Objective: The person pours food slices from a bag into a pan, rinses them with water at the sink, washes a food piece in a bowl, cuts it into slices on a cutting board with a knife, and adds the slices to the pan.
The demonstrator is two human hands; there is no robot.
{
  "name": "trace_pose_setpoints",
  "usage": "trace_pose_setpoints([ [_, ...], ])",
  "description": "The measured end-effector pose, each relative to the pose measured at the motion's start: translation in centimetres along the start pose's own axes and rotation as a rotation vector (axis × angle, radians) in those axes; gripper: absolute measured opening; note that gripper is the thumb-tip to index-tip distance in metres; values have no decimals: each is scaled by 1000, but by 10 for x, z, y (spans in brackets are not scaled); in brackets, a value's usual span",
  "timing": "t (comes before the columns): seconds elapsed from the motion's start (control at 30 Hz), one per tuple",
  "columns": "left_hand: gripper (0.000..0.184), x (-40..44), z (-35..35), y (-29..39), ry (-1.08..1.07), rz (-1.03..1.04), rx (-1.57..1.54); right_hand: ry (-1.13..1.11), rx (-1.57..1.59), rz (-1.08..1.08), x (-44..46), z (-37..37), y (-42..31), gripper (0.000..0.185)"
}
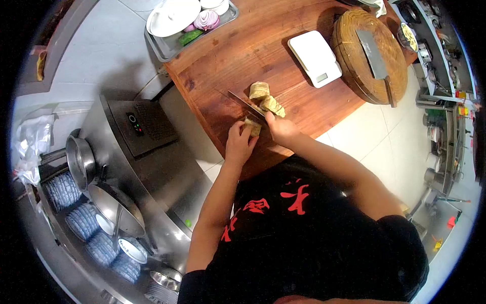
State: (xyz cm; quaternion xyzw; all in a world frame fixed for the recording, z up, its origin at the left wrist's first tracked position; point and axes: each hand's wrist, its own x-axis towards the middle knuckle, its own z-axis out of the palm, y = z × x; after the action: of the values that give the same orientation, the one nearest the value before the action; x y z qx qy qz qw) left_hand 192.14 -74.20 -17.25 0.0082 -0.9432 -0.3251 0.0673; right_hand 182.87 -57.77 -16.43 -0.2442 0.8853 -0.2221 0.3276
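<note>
Far left on my feed, patterned bowls (63,190) stand stacked near a wok (109,202). A metal tray (161,54) with cut red onion (206,20) sits at the upper-left edge of the wooden counter (223,55). My left hand (240,143) has its fingers closed about a yellow piece (254,127) on the counter, just beside the slanting knife (245,105). Past the blade I see two more yellow pieces (259,91), close together. My right hand (282,131) is clamped on the knife's handle. Farther right are a white scale (310,53) and a round chopping block (349,43) bearing a cleaver (372,55).
</note>
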Motion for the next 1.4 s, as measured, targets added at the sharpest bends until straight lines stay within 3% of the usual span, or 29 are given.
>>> trace_pose_setpoints([
  [0.07,35,-2,0,-2,16,18,7,-106,81,197,-24,-21,-13,49],
  [0.1,35,-2,1,-2,22,34,22,-271,-100,134,-38,-39,-23,50],
  [0.23,35,-3,4,-6,-2,36,26,-119,93,111,-83,-60,-42,41],
  [0.33,36,-1,5,-6,45,76,47,-149,-249,-110,-83,-42,-15,27],
  [0.53,39,3,0,0,-3,1,39,-198,-132,-101,-57,-45,-38,21],
  [0.63,39,0,5,-3,8,-5,7,-44,-146,-213,-34,-18,-26,34],
  [0.73,38,-2,2,2,17,-3,35,-71,-215,-197,-17,-2,-28,41],
  [0.8,37,-10,6,-2,34,24,19,-37,317,91,-16,21,-11,48],
  [0.87,36,-9,11,-5,76,42,21,-40,479,270,-15,12,-8,57],
  [0.9,36,-13,14,-7,88,41,31,-67,387,319,-17,11,-4,61],
  [1.0,35,-16,12,-7,112,87,74,-187,40,263,-32,0,4,58],
  [1.07,34,-11,10,-8,132,118,93,-159,-205,30,-58,-30,-16,45],
  [1.17,32,-10,9,-4,137,99,77,-67,-277,-155,-80,-48,-27,24],
  [1.27,30,-9,6,-3,98,42,42,-222,-185,-118,-84,-66,-47,22],
  [1.4,31,-4,0,0,102,5,23,-237,-180,-83,-65,-53,-48,23],
])
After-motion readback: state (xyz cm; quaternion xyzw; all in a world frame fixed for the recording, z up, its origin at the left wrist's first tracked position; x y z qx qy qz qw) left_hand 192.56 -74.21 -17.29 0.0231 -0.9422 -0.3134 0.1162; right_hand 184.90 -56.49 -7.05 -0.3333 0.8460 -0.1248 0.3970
